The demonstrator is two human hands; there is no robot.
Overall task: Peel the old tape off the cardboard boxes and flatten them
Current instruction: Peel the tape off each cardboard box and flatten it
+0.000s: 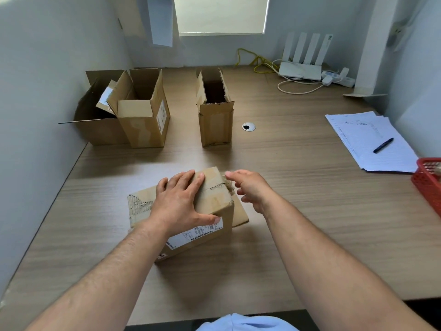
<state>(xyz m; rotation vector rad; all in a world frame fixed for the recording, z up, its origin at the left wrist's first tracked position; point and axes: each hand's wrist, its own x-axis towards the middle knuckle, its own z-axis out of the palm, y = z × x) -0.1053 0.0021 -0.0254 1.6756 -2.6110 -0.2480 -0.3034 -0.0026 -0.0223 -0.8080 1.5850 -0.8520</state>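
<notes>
A closed cardboard box (pixel 216 199) with a white barcode label lies on the wooden desk (pixel 298 211) right in front of me. My left hand (pixel 181 199) is pressed flat on its top, thumb hooked over the near edge. My right hand (pixel 250 187) hovers at the box's right end, fingers spread, fingertips at a torn strip of tape (pixel 229 185) on the corner. Farther back stand three open boxes: one at the far left (pixel 95 130), one beside it (pixel 145 120), one narrow box in the middle (pixel 216 120).
A sheaf of lined papers (pixel 372 142) with a black pen (pixel 383 145) lies at the right, a red basket (pixel 427 182) at the right edge. A white router (pixel 300 68) with cables sits at the back. A cable grommet (pixel 248 127) is set in the desk.
</notes>
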